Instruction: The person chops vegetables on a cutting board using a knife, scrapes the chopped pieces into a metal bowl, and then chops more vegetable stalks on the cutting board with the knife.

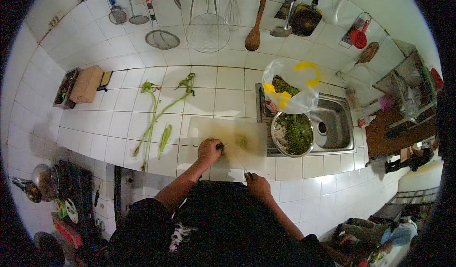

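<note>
On the pale cutting board (256,146), my left hand (208,154) is closed around a small bunch of dark greens (219,146); most of it is hidden by the fingers. My right hand (259,187) grips the dark handle of a knife (249,175) at the board's near edge, its thin blade pointing up and left over the board. A little pile of finely chopped greens (242,141) lies right of my left hand. Left of the board are two long leafy celery-like stalks (153,112) and a short bundle of cut green stalks (165,138).
A metal bowl (311,143) of chopped greens stands right of the board, below a plastic bag (304,100) with more greens. Beyond is a steel sink (349,119). Utensils, including a wooden spoon (253,39), hang on the tiled wall. A brown box (86,84) sits far left.
</note>
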Action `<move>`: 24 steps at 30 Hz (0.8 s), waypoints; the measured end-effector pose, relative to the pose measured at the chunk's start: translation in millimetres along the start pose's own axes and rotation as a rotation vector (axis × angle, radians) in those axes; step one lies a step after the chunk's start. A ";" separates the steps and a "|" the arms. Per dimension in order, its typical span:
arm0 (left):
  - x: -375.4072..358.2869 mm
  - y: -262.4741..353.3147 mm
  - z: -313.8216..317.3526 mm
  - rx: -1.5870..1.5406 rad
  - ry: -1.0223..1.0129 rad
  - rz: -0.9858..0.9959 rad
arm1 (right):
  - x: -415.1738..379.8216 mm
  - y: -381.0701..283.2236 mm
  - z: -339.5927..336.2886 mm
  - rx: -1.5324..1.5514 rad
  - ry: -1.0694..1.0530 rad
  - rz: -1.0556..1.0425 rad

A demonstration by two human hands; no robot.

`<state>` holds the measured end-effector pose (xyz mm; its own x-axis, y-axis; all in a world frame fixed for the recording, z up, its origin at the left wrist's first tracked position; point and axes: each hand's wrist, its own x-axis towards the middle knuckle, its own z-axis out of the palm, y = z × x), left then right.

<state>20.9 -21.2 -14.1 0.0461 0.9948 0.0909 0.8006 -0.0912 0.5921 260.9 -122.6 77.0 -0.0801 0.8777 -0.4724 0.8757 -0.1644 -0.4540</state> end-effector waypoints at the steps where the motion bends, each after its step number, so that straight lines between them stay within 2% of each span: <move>1: 0.8 1.2 1.1 -0.014 -0.002 0.005 | -0.8 -3.2 3.7 0.001 -0.023 0.059; 13: 1.4 -5.4 -10.9 -0.002 -0.063 0.095 | -5.0 -34.6 37.0 0.010 0.020 0.175; 16: 4.3 -6.1 -14.3 -0.027 -0.068 0.207 | -10.8 -47.4 40.0 0.036 0.043 0.163; 21: 12.8 -8.4 -15.9 0.036 -0.131 0.194 | 5.6 -53.3 46.8 0.063 0.065 0.176; 24: 14.3 -10.4 -15.9 -0.019 -0.100 0.192 | -0.9 -49.2 47.1 0.045 0.061 0.220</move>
<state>3.8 -6.7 -6.2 0.2568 0.9584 0.1244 0.7601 -0.2797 0.5865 195.5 -136.5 64.2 0.1406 0.8438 -0.5179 0.8464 -0.3738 -0.3793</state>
